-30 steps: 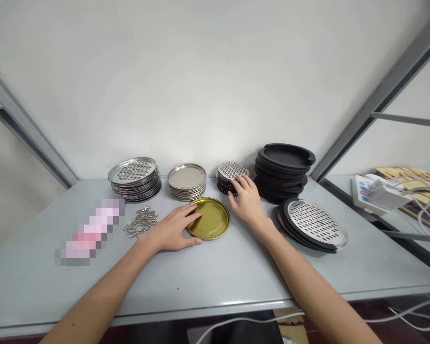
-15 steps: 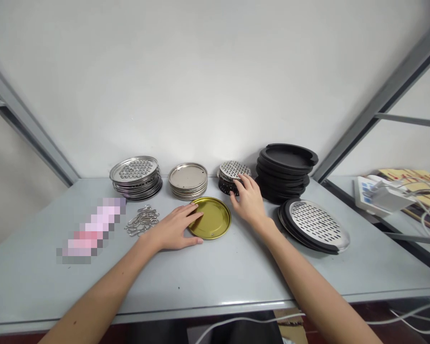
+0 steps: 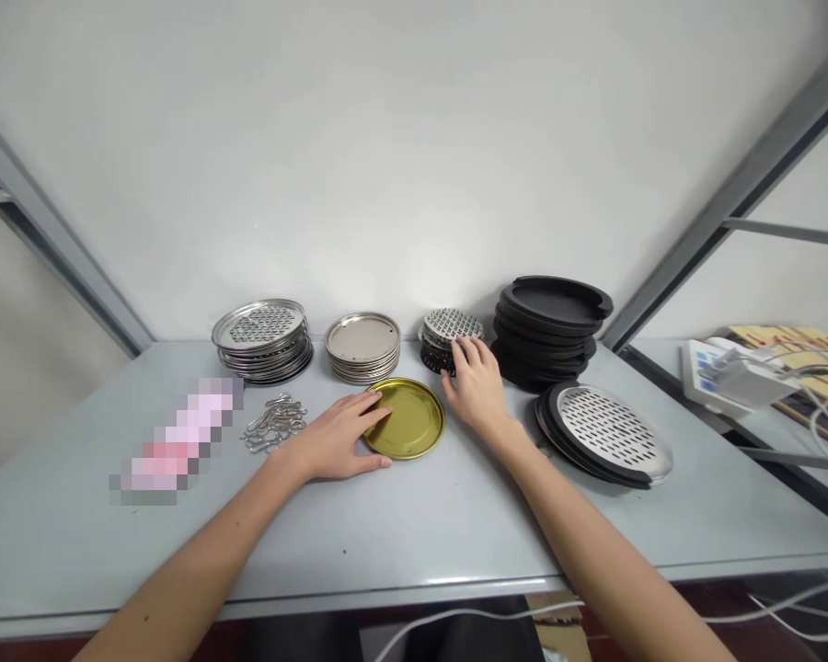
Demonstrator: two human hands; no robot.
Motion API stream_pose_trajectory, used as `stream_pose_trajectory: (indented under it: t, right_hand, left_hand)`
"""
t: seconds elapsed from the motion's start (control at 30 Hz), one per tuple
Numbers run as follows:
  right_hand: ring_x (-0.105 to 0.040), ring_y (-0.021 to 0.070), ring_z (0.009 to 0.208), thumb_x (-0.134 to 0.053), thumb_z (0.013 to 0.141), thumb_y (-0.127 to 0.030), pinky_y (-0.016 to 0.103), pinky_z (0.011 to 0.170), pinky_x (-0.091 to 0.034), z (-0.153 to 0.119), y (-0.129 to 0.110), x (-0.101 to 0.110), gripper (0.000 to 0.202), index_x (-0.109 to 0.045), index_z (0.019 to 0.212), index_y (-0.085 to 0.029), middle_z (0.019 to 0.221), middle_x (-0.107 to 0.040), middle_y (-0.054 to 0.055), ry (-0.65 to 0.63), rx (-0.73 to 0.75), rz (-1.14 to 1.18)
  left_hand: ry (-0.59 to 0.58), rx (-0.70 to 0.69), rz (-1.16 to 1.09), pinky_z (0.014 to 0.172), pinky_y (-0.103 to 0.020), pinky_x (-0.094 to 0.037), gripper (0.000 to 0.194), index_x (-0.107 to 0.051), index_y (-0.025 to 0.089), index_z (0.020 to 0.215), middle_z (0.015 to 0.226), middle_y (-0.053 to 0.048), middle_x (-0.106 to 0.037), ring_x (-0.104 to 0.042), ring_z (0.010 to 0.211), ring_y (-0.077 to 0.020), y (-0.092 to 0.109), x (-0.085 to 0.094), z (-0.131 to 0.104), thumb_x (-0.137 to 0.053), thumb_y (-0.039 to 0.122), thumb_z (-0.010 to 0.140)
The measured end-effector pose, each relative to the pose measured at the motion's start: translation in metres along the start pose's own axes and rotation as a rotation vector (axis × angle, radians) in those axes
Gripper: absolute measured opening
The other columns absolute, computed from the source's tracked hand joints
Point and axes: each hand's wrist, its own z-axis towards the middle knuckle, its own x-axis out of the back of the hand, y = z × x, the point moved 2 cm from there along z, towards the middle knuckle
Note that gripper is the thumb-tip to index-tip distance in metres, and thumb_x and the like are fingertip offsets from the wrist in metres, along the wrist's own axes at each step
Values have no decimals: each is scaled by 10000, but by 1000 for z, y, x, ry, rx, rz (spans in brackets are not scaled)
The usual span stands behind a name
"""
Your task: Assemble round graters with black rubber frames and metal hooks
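My left hand (image 3: 349,434) lies flat with fingers apart, its fingertips over the left rim of a shallow gold round metal lid (image 3: 414,425). My right hand (image 3: 479,386) is at the front right of a short stack of small perforated metal grater discs (image 3: 454,325). Its fingers are curved and the thumb stands apart; whether the fingertips touch the stack I cannot tell. Left of these discs stands a stack of plain silver round lids (image 3: 362,340). To the left of my left hand is a loose pile of small metal clips (image 3: 274,423).
A stack of larger grater discs (image 3: 258,326) stands at the back left. On the right are stacked black round holders (image 3: 552,317) and a slotted grater disc in a black holder (image 3: 614,428). A blurred pink item (image 3: 179,446) lies left. A power strip (image 3: 724,377) is beyond the frame post.
My right hand has shifted very slightly to the left beside the small grater discs. My left hand and the gold lid stay in place.
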Motion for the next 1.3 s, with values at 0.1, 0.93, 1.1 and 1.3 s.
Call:
stream_pose_trajectory:
  t: [0.1, 0.93, 1.1, 1.3]
  right_hand:
    - [-340, 332, 1300, -466, 876, -262, 470, 1076, -320, 0, 0, 0, 536, -429, 1353, -20, 1387, -459, 187, 1, 5, 1]
    - [-373, 304, 1277, -450, 895, -225, 466, 1081, -344, 6, 4, 2, 418, -508, 1270, -50, 1277, -526, 197, 120, 95, 93]
    - [-383, 314, 1259, -491, 861, -259, 472, 1068, -341, 5, 9, 3, 360, -574, 1158, -72, 1260, -527, 197, 189, -25, 90]
    - [-403, 333, 1247, -487, 854, -277, 487, 1025, -366, 3, 11, 1, 358, -605, 1132, -85, 1230, -563, 185, 181, -83, 50]
  left_hand:
    - [2, -2, 1, 1117, -482, -296, 778, -383, 219, 1430, 1510, -135, -328, -303, 1386, -325, 0, 0, 0, -562, 637, 800]
    - [-1, 2, 0, 1122, -474, -291, 763, -394, 225, 1425, 1514, -121, -327, -297, 1390, -318, 1, 2, 0, -561, 632, 802]
    - [-29, 11, 13, 1124, -478, -283, 774, -383, 205, 1431, 1519, -138, -309, -283, 1396, -320, 1, 2, 0, -548, 635, 809]
    - [-2, 4, -19, 1116, -491, -293, 759, -400, 214, 1420, 1507, -140, -331, -305, 1385, -330, 2, 3, 0, -577, 616, 801]
